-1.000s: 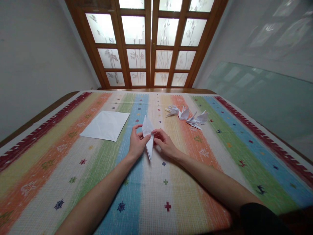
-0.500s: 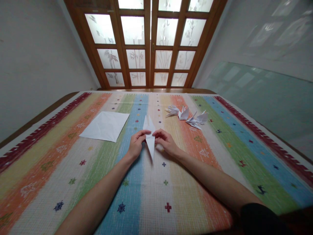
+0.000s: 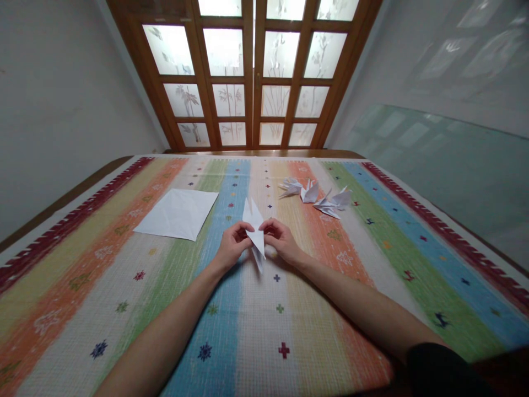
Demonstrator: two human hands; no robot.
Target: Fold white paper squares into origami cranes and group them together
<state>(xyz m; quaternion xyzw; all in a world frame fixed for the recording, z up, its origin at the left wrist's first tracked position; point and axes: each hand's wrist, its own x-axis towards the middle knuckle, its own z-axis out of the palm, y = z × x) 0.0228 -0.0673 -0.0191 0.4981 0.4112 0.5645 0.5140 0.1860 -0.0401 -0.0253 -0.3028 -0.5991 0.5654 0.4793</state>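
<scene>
A narrow folded white paper (image 3: 258, 240) is held between my two hands at the middle of the table. Its split upper end points away from me, and its lower end shows two pointed layers spread apart. My left hand (image 3: 236, 240) pinches its left edge between thumb and fingers. On the right edge, my right hand (image 3: 280, 237) pinches it in the same way. White paper sheets or a single sheet (image 3: 177, 214) lie flat to the left. Folded white paper cranes (image 3: 309, 192) sit beyond my right hand.
A striped, patterned cloth (image 3: 256, 342) covers the table. Past its far edge stand wooden doors (image 3: 255, 99) with glass panes. Walls flank both sides, and a glass panel (image 3: 446, 165) leans or hangs at the right. A dark sleeve shows at the lower right.
The near part of the folded paper has opened, with one pointed layer now angled to the right above the other. Both hands remain on the paper, with the left fingers slightly shifted.
</scene>
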